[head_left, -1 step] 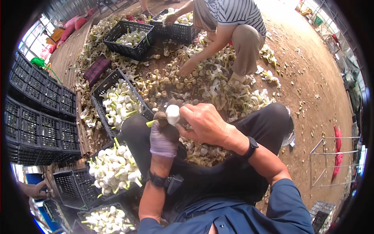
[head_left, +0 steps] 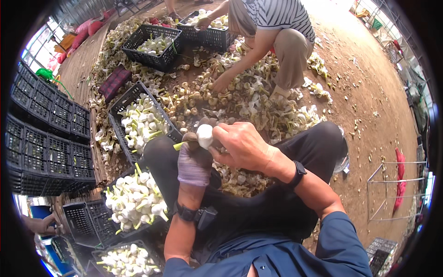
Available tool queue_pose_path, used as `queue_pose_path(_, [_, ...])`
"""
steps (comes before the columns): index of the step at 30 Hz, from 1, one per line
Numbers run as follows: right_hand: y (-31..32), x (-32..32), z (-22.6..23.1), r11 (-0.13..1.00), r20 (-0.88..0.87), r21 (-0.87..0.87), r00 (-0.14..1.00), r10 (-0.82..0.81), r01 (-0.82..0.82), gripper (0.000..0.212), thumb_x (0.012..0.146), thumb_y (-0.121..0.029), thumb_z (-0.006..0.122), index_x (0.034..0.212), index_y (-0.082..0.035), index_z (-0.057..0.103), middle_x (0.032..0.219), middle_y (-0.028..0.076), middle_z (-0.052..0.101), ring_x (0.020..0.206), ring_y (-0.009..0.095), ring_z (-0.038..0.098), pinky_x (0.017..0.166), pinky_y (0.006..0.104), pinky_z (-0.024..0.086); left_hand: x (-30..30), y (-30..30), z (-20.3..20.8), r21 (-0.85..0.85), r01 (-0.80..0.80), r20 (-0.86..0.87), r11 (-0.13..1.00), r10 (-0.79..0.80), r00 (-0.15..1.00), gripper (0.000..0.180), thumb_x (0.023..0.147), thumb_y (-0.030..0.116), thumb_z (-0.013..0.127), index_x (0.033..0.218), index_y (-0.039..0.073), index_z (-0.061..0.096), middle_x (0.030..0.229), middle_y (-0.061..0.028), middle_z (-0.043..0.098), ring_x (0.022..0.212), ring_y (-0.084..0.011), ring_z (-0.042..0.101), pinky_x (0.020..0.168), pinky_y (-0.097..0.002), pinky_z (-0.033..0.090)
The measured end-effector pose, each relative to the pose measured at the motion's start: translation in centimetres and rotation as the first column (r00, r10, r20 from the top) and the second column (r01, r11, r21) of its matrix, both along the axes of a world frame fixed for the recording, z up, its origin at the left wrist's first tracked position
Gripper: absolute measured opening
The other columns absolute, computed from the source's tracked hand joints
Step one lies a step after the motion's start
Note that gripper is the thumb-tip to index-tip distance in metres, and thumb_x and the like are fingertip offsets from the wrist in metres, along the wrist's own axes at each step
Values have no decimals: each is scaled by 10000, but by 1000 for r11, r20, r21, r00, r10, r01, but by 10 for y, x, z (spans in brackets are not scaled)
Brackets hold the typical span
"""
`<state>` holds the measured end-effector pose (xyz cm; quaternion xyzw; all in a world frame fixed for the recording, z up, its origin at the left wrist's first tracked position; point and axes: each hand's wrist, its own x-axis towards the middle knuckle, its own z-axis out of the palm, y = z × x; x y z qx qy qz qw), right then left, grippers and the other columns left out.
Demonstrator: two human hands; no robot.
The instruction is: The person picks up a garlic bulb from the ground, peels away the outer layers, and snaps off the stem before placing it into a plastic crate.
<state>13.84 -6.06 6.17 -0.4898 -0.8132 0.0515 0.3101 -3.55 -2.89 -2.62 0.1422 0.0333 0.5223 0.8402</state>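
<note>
Both hands are closing around one white garlic bulb (head_left: 204,135), held up over the person's lap. Left hand (head_left: 194,159), wearing a pale knitted glove with dirty fingertips, is gripping the bulb from below, where a short green stem is poking out to the left. Right hand (head_left: 239,147), bare, is wrapping its fingers over the top and side, thumb pressing on the smooth round skin. Each wrist is carrying a dark band, two in all.

Peeled bulbs, glossy white with green stubs, are sitting in black plastic lattice crates: one crate (head_left: 123,107) just left of the knees, one heaped crate (head_left: 85,217) by the left elbow, a third (head_left: 99,255) at the lower edge. Two more crates (head_left: 138,39) are standing further up the pile, near a second person.

That person (head_left: 277,27), in a striped shirt and tan trousers, is crouching and reaching a hand into the heap (head_left: 240,99) of unpeeled bulbs, papery and brownish, spreading across the dirt floor. Dry husks are lying scattered over the brown ground to the right.

Empty black crates (head_left: 46,138) are standing stacked in a wall on the left. A wire rack (head_left: 397,184) is standing well apart on the right.
</note>
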Motion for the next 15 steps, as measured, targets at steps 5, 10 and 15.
queue_pose_path(5, [2,6,1,995,20,-91,999,49,-47,238,821,-209,723,870,-28,574,790,148,633,732,367,673,643,468,529,-3,6,-8,0,78,26,997,-78,997,244,989,96,475,1076,71,701,1511,-199,518,1429,-384,451,1214,-512,367])
queue_pose_path(10, [8,13,-11,998,-182,-63,983,-9,-3,168,827,-140,673,835,-26,550,768,168,604,712,388,642,631,473,505,4,5,2,-105,-28,-285,994,-3,959,212,952,87,523,1050,68,709,1489,-195,543,1417,-385,468,1218,-526,358])
queue_pose_path(15, [9,29,-16,988,-369,-127,920,-131,89,227,912,-160,637,793,10,547,706,187,550,658,376,582,613,441,466,3,4,14,-138,106,105,985,-92,990,218,919,76,540,1049,79,715,1381,-195,627,1338,-367,546,1207,-516,367])
